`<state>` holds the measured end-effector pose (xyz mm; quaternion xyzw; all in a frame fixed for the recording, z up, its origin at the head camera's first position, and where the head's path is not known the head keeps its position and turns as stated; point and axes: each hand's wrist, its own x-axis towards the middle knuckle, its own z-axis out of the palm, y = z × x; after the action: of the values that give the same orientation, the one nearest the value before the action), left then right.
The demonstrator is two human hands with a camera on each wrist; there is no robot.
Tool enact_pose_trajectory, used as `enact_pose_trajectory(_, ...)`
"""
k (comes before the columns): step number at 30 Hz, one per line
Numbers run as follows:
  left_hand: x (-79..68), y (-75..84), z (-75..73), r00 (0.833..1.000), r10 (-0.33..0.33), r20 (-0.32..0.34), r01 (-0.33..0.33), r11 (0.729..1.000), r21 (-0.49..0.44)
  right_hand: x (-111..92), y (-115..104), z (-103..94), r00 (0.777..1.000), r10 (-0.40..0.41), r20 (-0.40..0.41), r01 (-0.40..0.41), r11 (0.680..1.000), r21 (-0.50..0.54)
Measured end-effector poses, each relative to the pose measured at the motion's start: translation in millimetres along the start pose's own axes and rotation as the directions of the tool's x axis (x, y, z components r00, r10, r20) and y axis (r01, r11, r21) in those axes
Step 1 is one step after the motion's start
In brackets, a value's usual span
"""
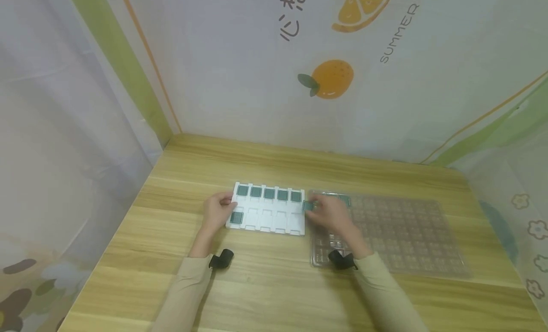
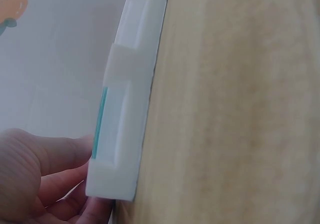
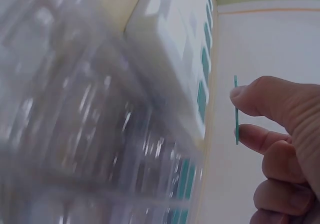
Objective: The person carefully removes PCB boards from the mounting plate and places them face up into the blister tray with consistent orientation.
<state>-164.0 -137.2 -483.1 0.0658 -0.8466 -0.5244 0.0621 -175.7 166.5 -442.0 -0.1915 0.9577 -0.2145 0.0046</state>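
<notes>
A white slotted tray [image 1: 266, 221] lies on the table, with several small green circuit boards [image 1: 269, 193] along its far row and another single board [image 1: 237, 218] at the near left. My left hand [image 1: 217, 210] grips the tray's left edge, its thumb [image 2: 70, 151] by a board's edge and its fingers partly hidden. Between thumb and fingers, my right hand [image 1: 331, 212] pinches a green circuit board [image 3: 236, 129], held up near the tray's right end. Under that hand is a clear plastic compartment tray [image 1: 318, 256] with some green boards [image 3: 184, 184] in its far row.
The clear tray continues to the right as a wide sheet of compartments [image 1: 411, 237]. The wooden table [image 1: 252, 284] meets a printed cloth curtain [image 1: 239, 84] at its back edge. A black wrist mount [image 1: 222, 259] sits on each sleeve.
</notes>
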Motion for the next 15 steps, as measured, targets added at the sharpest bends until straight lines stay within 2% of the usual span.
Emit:
enact_pose_trajectory(7,0.7,-0.7,0.5,1.0,-0.013,0.002,0.013,1.0,0.001,-5,16,-5.3,1.0,-0.009,-0.015,0.01,1.0,0.029)
enact_pose_trajectory(15,0.5,-0.3,0.6,1.0,-0.013,0.004,0.013,1.0,-0.002,-4,30,-5.2,0.999,0.032,0.04,-0.033,0.999,0.019)
